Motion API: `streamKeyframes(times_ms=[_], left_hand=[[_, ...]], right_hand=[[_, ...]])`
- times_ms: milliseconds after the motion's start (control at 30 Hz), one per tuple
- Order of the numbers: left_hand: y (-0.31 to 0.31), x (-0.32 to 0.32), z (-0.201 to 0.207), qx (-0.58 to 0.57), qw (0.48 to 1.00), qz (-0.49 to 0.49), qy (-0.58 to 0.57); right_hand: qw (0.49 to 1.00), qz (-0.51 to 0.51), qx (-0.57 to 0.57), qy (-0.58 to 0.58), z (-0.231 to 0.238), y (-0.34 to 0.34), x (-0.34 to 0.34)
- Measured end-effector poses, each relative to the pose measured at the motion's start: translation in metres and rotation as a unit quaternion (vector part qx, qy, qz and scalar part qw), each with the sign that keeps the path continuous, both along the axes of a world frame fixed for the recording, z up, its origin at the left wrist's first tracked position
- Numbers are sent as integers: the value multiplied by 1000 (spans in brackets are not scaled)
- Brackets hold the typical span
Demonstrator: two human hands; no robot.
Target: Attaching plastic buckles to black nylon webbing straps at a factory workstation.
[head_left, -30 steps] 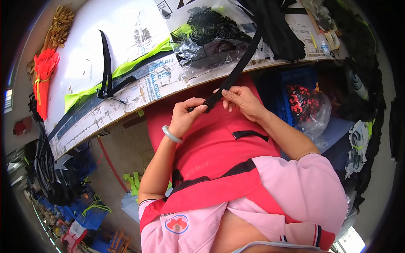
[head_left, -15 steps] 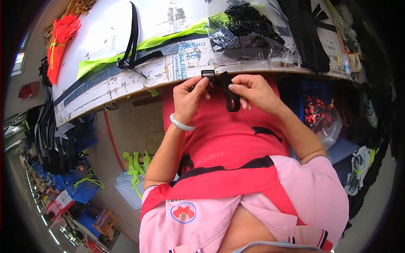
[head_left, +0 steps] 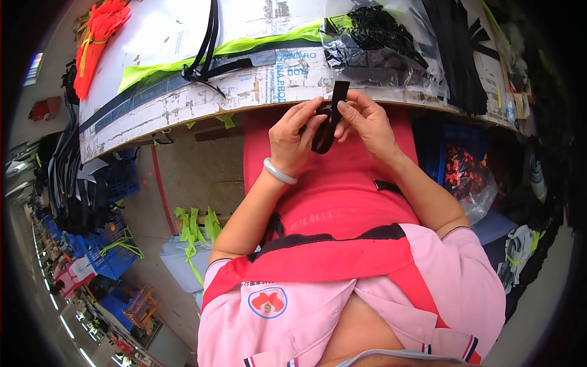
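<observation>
My left hand is closed on a small black plastic buckle, mostly hidden by the fingers. Black webbing strap runs at the buckle, its free end pointing up past the table edge and a loop hanging below. The thumb and fingers of my right hand pinch this strap just right of the buckle. Both hands are close together over my red apron, at the near edge of the worktable. Whether the strap passes through the buckle, I cannot tell.
On the table lie a black strap with a buckle, a lime-green strip, a clear bag of black buckles and dark straps. An orange-red bundle hangs at the left. Blue crates stand beyond.
My hands have come together, the right moving in toward the left. The strap's end now stands up between them, and the buckle is more covered by fingers. The whole view has shifted slightly.
</observation>
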State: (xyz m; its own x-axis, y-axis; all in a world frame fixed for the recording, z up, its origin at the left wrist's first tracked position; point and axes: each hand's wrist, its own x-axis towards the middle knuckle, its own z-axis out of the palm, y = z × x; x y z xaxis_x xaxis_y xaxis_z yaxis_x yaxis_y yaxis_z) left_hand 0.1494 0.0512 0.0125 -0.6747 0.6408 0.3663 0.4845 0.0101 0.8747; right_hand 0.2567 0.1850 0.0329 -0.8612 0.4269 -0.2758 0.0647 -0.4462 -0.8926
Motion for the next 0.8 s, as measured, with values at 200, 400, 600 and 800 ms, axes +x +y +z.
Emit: streamKeyframes(times_ms=[200, 400, 600, 800], left_hand=[[-6, -18, 10, -87, 854, -79, -506], [-19, -28, -4, -109, 942, 17, -317], [-15, -23, 1, -46, 922, 17, -384], [-7, -12, -5, -6, 937, 26, -348]], right_hand=[[952, 45, 292, 74, -8, 0, -1], [931, -63, 156, 323, 104, 50, 5], [978, -99, 174, 59, 95, 56, -3], [985, 112, 54, -119, -2, 4, 7]])
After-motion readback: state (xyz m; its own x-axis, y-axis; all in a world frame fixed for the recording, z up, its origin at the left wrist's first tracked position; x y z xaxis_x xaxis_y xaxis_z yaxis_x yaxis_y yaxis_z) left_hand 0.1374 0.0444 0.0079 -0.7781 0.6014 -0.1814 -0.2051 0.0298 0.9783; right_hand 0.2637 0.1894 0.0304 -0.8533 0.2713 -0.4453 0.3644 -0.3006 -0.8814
